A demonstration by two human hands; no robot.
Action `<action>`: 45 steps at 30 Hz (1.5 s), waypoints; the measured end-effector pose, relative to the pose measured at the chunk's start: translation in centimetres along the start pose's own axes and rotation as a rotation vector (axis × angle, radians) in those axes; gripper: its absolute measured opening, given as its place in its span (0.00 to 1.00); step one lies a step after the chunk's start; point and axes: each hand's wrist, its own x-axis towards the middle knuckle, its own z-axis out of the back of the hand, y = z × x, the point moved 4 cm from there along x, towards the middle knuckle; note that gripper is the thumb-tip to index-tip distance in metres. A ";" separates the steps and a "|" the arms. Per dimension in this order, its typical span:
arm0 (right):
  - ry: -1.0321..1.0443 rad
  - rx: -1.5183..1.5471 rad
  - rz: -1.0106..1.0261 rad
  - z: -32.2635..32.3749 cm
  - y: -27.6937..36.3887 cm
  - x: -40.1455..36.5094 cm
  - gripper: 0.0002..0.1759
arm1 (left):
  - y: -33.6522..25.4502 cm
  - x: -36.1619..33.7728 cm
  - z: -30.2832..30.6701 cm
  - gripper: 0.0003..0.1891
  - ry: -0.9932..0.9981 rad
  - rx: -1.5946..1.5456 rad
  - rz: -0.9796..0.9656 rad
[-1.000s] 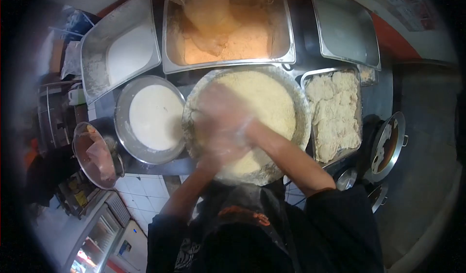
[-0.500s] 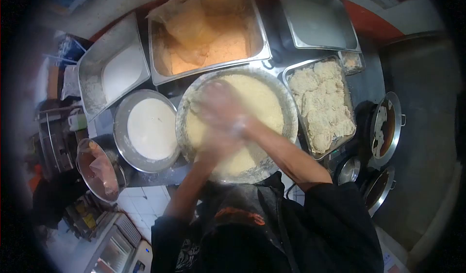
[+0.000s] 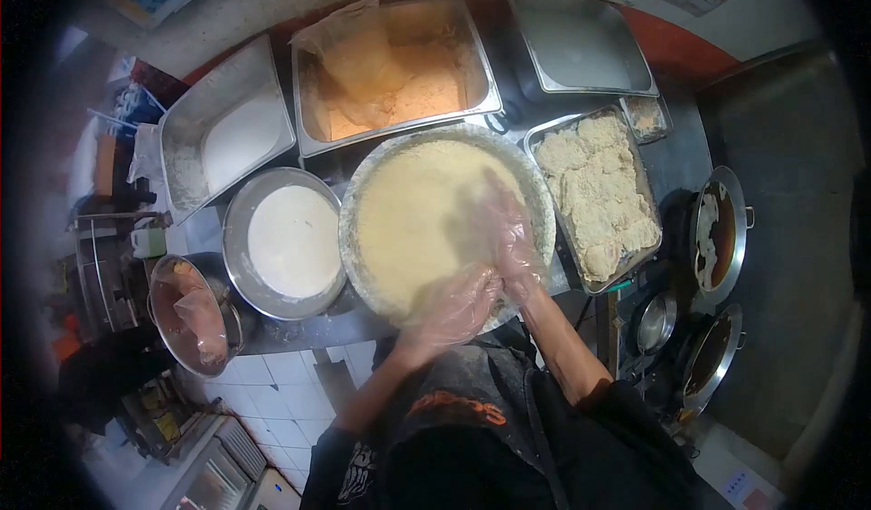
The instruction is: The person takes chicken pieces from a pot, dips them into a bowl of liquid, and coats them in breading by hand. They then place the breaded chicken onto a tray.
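In front of me stands a wide metal bowl [image 3: 347, 247] holding pale yellow flour [image 3: 408, 210]. Both my hands wear thin clear plastic gloves and are over the bowl's right part. My right hand [image 3: 510, 238] has its fingers stretched out along the inside right of the bowl, the fingertips a little blurred. Near the bowl's front edge, my left hand [image 3: 463, 301] lies slightly cupped, its fingers extended and reaching beside the right wrist. I see nothing held in either hand. Whether the palms press into the flour is hidden.
Right of the bowl is a tray [image 3: 653, 203] of flour-coated pieces. To the left are a bowl of white flour [image 3: 288, 240] and a pot [image 3: 161, 315] with a plastic bag. Behind stand an orange-powder pan [image 3: 399, 129], a white-powder pan [image 3: 186, 138] and another metal pan [image 3: 590, 47]. Woks [image 3: 721, 229] sit far right.
My hands, blurred over the left and middle of the flour before, have moved to the bowl's right and front side. The flour's left part now shows. The whole view has shifted slightly.
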 end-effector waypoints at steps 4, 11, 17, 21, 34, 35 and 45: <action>-0.006 -0.565 0.001 -0.7 1.0 0.8 0.41 | 0.6 -1.3 -1.5 0.14 -0.085 -0.101 -0.101; 0.038 -1.251 -0.002 -0.4 0.4 1.8 0.29 | 2.4 -3.4 1.0 0.14 -0.320 -0.058 -0.148; -0.016 -1.130 -0.013 -0.3 -1.5 3.0 0.26 | 5.1 -5.6 1.8 0.12 -0.444 -0.155 0.205; 0.042 -1.172 -0.022 -0.3 -1.9 2.9 0.25 | 5.8 -5.9 1.6 0.12 -0.528 -0.193 0.333; 0.043 -1.039 0.010 -0.3 -3.3 2.1 0.27 | 6.5 -6.3 1.0 0.10 -0.660 -0.213 0.267; 0.042 -1.041 0.009 0.0 -4.4 2.2 0.27 | 6.6 -6.3 0.9 0.10 -0.659 -0.215 0.267; 0.056 -0.912 0.167 -0.1 6.3 0.2 0.27 | 7.3 -6.5 0.5 0.11 -0.673 -0.238 0.319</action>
